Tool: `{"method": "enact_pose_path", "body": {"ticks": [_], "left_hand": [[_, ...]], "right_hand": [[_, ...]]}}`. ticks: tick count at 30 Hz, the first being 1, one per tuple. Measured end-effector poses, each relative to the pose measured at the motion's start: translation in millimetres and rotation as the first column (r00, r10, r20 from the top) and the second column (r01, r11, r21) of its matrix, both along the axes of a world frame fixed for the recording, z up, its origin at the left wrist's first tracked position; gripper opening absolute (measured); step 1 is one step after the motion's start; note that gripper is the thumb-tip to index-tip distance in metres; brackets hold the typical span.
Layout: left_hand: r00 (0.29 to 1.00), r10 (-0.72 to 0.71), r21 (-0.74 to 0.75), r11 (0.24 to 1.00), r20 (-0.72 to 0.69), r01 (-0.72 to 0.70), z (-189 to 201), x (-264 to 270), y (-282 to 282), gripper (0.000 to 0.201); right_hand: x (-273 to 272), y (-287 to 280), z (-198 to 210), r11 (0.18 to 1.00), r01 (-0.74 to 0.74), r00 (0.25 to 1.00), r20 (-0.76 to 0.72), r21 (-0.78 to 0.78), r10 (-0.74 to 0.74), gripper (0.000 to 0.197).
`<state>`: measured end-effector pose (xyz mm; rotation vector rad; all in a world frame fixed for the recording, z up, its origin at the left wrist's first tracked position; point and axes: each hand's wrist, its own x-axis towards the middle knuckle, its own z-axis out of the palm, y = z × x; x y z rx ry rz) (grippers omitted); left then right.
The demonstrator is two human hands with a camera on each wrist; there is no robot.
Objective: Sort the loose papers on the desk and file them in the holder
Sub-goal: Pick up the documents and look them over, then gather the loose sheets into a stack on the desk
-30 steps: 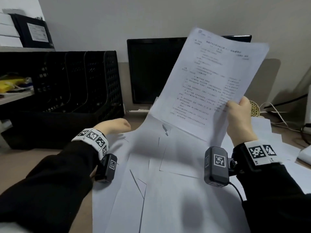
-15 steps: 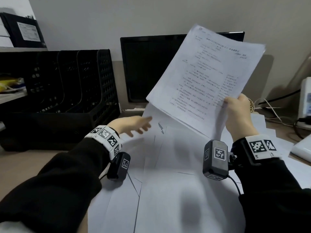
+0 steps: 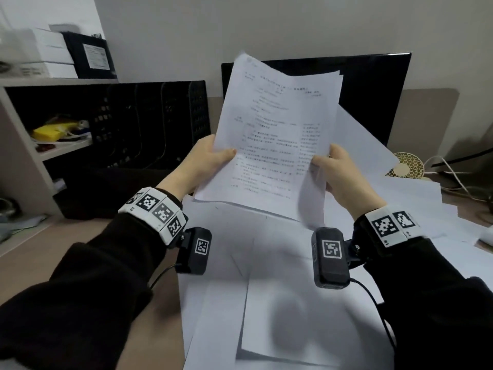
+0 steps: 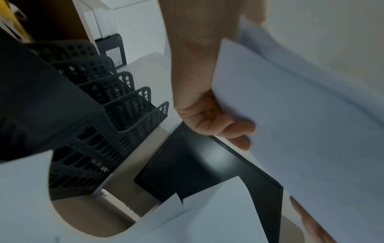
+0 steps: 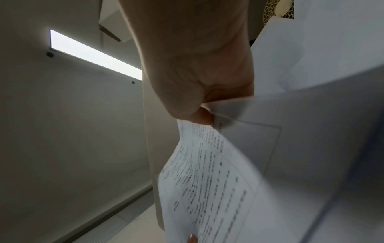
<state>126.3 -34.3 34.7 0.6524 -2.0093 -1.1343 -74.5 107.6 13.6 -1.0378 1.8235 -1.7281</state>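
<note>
Papers (image 3: pixel 272 134): thin, flat, printed sheets.

place: office | signs: monitor (image 3: pixel 373 102), black file holder (image 3: pixel 160 124), loose papers (image 3: pixel 266 289) on desk (image 3: pixel 88 231), shelf (image 3: pixel 53 82)

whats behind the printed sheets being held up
Behind the printed sheets, gripped by the left hand and right hand, stands a dark monitor; its middle is covered. More loose papers lie below on the desk.
</note>
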Motion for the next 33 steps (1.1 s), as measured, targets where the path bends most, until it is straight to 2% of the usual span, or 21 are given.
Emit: {"method": "enact_pose_path", "body": {"ticks": [3, 6, 8, 10, 14, 18, 20, 23, 29, 31, 33], "left_hand": [[0.998, 0.049, -0.033, 0.998, -0.035, -0.05, -3.1, 20.9, 2.8, 0.028], [0.987, 0.142, -0.048, 0.988, -0.069, -0.145, -5.5, 46.2, 7.3, 0.028], [0.975, 0.205, -0.039, 0.977, -0.081, -0.209, -7.4, 68.1, 8.9, 0.03], [0.959, 0.28, -0.063, 0.957, -0.032, -0.282, -9.7, 91.0, 10.7, 0.033], [0.901, 0.423, -0.125, 0.903, 0.094, -0.411, -18.8, 137.3, 19.9, 0.037], [0.85, 0.447, -0.109, 0.894, 0.279, -0.434, -38.2, 187.5, 26.9, 0.041], [0.822, 0.415, -0.102, 0.907, 0.389, -0.41, -49.5, 213.9, 28.9, 0.042], [0.772, 0.419, -0.084, 0.897, 0.478, -0.435, -65.4, 249.8, 32.6, 0.041], [0.721, 0.377, -0.01, 0.889, 0.581, -0.457, -90.0, 297.9, 36.2, 0.042], [0.703, 0.371, -0.015, 0.89, 0.607, -0.456, -92.7, 307.8, 36.2, 0.044], [0.668, 0.381, -0.049, 0.887, 0.639, -0.459, -92.7, 315.2, 35.5, 0.044]], "right_hand": [[20.5, 16.3, 1.0, 0.991, -0.122, 0.991, -0.042, 0.062, 0.125, 0.023], [45.5, 38.0, -3.4, 0.923, -0.257, 0.953, -0.083, 0.288, 0.291, 0.004], [60.2, 49.6, -10.4, 0.821, -0.284, 0.912, -0.125, 0.495, 0.39, 0.013], [76.5, 58.3, -16.8, 0.713, -0.281, 0.857, -0.166, 0.643, 0.487, 0.021], [111.7, 67.3, -26.1, 0.575, -0.14, 0.775, -0.272, 0.806, 0.571, 0.044], [144.8, 69.3, -37.0, 0.5, 0.056, 0.694, -0.394, 0.864, 0.603, 0.068], [156.9, 69.0, -44.9, 0.503, 0.128, 0.686, -0.443, 0.855, 0.578, 0.078], [171.2, 66.5, -54.7, 0.491, 0.22, 0.69, -0.49, 0.843, 0.533, 0.084], [175.0, 64.1, -60.5, 0.474, 0.28, 0.714, -0.511, 0.835, 0.478, 0.07], [173.8, 62.2, -60.0, 0.492, 0.268, 0.724, -0.51, 0.828, 0.464, 0.058], [173.2, 60.1, -58.3, 0.503, 0.255, 0.72, -0.509, 0.826, 0.471, 0.037]]}}
